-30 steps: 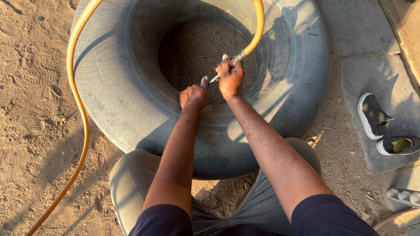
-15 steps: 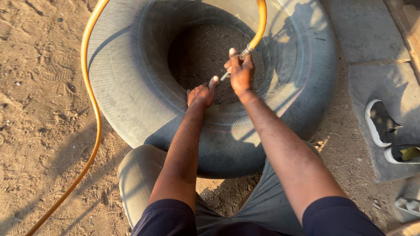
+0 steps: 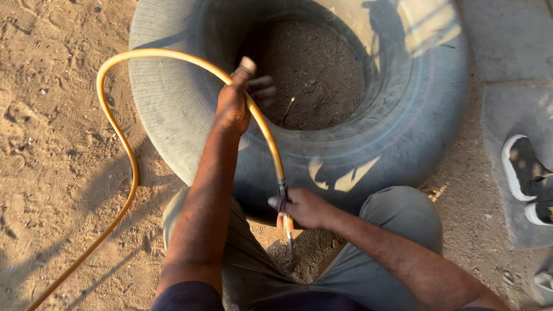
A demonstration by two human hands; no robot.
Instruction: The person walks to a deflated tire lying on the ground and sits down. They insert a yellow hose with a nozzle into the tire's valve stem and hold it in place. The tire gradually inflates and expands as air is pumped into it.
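I am gripping the yellow hose (image 3: 173, 57) near its metal nozzle end with my right hand (image 3: 302, 208), fingers wrapped tight, at lower centre. My left hand (image 3: 236, 101) is resting on the grey tyre (image 3: 403, 132) at upper centre, fingers curled over its inner rim.

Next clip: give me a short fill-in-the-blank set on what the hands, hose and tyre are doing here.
1. The right hand grips the nozzle end of the ____ hose.
2. The left hand rests on the inner rim of the ____.
3. The ground inside the tyre's hole is ____.

Missing: yellow; tyre; dirt
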